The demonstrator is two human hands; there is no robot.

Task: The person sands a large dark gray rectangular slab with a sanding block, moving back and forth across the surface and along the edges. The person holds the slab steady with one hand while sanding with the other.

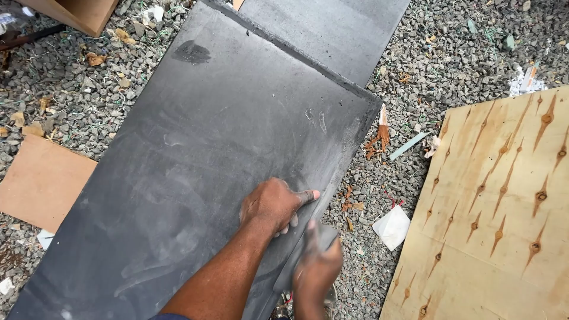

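Closest to the camera, the right hand (pixel 317 269) is blurred at the lower edge of the view; it is closed around a dark flat piece (pixel 308 252) pressed against the near right edge of a big dark grey board (pixel 195 154). Just above it, the left hand (pixel 274 204) lies knuckles-up on the board's dusty surface, fingers curled and one finger stretched toward the edge; it grips nothing that shows. The board lies tilted across the gravel (pixel 77 89), smeared with pale dust. Beside the hands, on the stones, lies a small white scrap (pixel 392 226). To the right sits a sheet of plywood (pixel 504 207) with dark knots. On the left, a brown flat piece of cardboard (pixel 41 181) lies partly under the board. Farther off, a second grey board (pixel 323 29) runs beyond the first, and a wooden box corner (pixel 80 12) shows at the top left
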